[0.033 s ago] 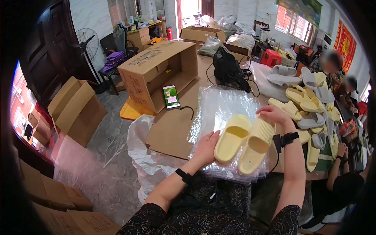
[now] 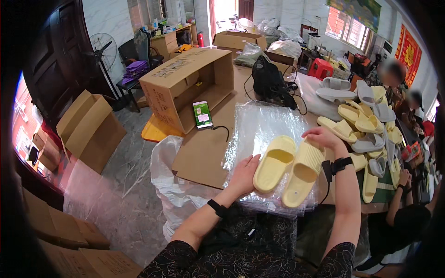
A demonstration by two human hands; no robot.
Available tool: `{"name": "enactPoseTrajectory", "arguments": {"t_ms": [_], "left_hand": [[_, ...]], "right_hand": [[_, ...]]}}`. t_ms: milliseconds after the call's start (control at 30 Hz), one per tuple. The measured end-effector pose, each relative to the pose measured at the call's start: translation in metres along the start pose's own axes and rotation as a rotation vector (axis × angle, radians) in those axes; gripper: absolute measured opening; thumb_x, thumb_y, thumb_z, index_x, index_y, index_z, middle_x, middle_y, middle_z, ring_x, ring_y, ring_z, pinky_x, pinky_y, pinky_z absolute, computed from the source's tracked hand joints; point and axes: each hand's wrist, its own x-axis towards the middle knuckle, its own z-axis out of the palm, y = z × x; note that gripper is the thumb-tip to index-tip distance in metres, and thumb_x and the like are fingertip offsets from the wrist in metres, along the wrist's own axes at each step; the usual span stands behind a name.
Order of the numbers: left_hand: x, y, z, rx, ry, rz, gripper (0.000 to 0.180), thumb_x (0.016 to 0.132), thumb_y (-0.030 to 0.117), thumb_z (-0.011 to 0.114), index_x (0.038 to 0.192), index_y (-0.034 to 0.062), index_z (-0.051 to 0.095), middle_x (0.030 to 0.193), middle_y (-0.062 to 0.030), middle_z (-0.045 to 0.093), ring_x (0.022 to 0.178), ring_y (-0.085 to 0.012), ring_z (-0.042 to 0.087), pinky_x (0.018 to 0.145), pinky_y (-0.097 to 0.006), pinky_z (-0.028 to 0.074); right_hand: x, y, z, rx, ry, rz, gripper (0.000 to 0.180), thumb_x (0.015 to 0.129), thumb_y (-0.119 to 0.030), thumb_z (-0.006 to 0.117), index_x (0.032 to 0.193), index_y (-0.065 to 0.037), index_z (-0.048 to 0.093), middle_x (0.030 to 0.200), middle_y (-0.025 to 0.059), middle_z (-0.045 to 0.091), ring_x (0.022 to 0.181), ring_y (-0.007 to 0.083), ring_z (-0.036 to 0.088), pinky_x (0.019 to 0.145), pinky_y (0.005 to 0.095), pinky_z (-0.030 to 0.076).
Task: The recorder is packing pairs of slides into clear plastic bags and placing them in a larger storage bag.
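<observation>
Left hand against the side of a yellow slipper, right hand, fingers bent, at the toe of its mate, cannot tell whether either grips, pair side by side over clear bags, phone and carton beyond, heaped slippers at right

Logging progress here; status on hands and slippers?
Left hand at left slipper. Right hand at right slipper, far end. Plastic bags underneath. Slipper pile off right.
</observation>
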Motion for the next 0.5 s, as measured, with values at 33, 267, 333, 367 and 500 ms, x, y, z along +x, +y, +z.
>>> {"name": "enactPoseTrajectory", "arguments": {"t_ms": [33,267,333,367,500], "left_hand": [[0.0,0.002,-0.002,-0.003,0.001,-0.001,0.065,0.09,0.029,0.06,0.145,0.0006,0.039,0.142,-0.0208,0.05,0.134,-0.0359,0.044,0.11,-0.043,0.038],[-0.006,0.007,-0.011,0.006,-0.001,0.062,0.064,0.089,0.028,0.059,0.144,0.0025,0.041,0.143,-0.0188,0.05,0.134,-0.0392,0.044,0.111,-0.047,0.036],[-0.004,0.01,-0.009,0.033,-0.01,0.112,0.066,0.087,0.026,0.059,0.145,0.0027,0.04,0.144,-0.0188,0.049,0.134,-0.0395,0.044,0.111,-0.047,0.035],[-0.002,0.01,-0.008,0.037,-0.023,0.117,0.066,0.087,0.026,0.059,0.145,0.0027,0.04,0.144,-0.0188,0.049,0.134,-0.0395,0.044,0.111,-0.047,0.035],[-0.016,-0.008,-0.013,0.093,-0.01,0.082,0.067,0.085,0.024,0.06,0.145,0.0015,0.039,0.144,-0.0196,0.049,0.134,-0.0405,0.043,0.11,-0.048,0.035]], "right_hand": [[0.003,0.009,0.006,0.01,0.039,0.074,0.022,0.09,-0.016,0.063,0.106,-0.005,0.072,0.088,0.0001,0.067,0.084,0.0095,0.058,0.078,0.0256,0.048],[0.014,0.038,0.028,-0.304,0.714,-0.051,0.032,0.087,-0.021,0.071,0.115,-0.005,0.068,0.1,0.0066,0.068,0.093,0.0125,0.061,0.082,0.0289,0.049],[0.003,0.039,0.024,-0.287,0.736,-0.064,0.034,0.09,-0.023,0.069,0.119,-0.005,0.066,0.111,0.0073,0.068,0.099,0.0144,0.061,0.084,0.0304,0.049],[-0.001,0.029,0.02,0.039,0.723,-0.187,0.032,0.093,-0.022,0.067,0.119,-0.005,0.066,0.113,0.0062,0.067,0.1,0.0146,0.061,0.086,0.0317,0.049],[-0.06,-0.13,0.01,0.343,0.783,-0.637,0.037,0.106,-0.031,0.043,0.12,-0.005,0.065,0.121,0.0061,0.064,0.109,0.013,0.056,0.102,0.0303,0.041]]}}
